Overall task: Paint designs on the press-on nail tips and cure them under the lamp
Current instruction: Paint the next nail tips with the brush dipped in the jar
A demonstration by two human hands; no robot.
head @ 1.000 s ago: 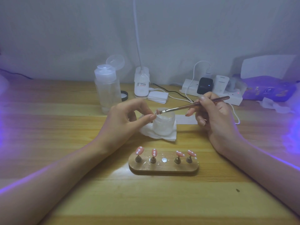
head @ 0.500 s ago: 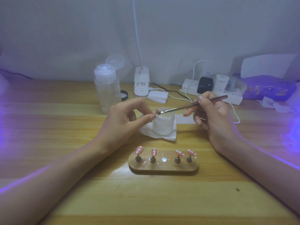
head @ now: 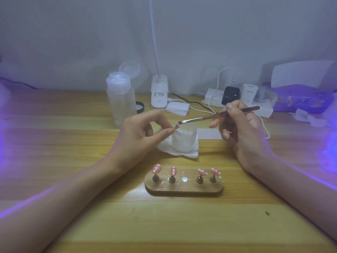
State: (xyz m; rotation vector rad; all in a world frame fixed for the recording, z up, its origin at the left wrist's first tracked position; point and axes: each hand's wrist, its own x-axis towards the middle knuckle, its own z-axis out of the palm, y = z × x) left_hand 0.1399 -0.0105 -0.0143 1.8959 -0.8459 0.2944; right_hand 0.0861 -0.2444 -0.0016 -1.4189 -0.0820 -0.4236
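Pink nail tip [head: 176,127] is pinched between thumb and forefinger of the left hand [head: 145,132], with the other fingers loosely curled behind. The tip is held just over the near rim of a frosted jar [head: 184,141]. A brush [head: 218,115] is gripped pen-style in the right hand [head: 240,130], fingers curled round the handle. Its bristle end is pointed left and held right above the pinched tip; whether bristles and tip are touching cannot be told, too small and blurred.

The jar is set on a crumpled white tissue [head: 184,153]. Nearer the camera a wooden stand [head: 184,189] is laid on the table [head: 73,143]. Four nail tips [head: 157,168] are mounted on it on metal pegs, two at the left and two at the right, all pink with white dots. A silver disc [head: 185,179] is seen between the two pairs.

At the back of the table a clear bottle [head: 121,101] is stood upright with its flip lid open, and a black cap [head: 140,107] is placed just beside it. A white lamp base [head: 159,95] is seen next, its stalk run up out of view. A stack of white pads [head: 177,108] is laid beside it. A power strip [head: 237,103] with plugs is set behind the right hand, and a purple pack [head: 300,101] lies at the far right. Purple glow is cast on both table edges.
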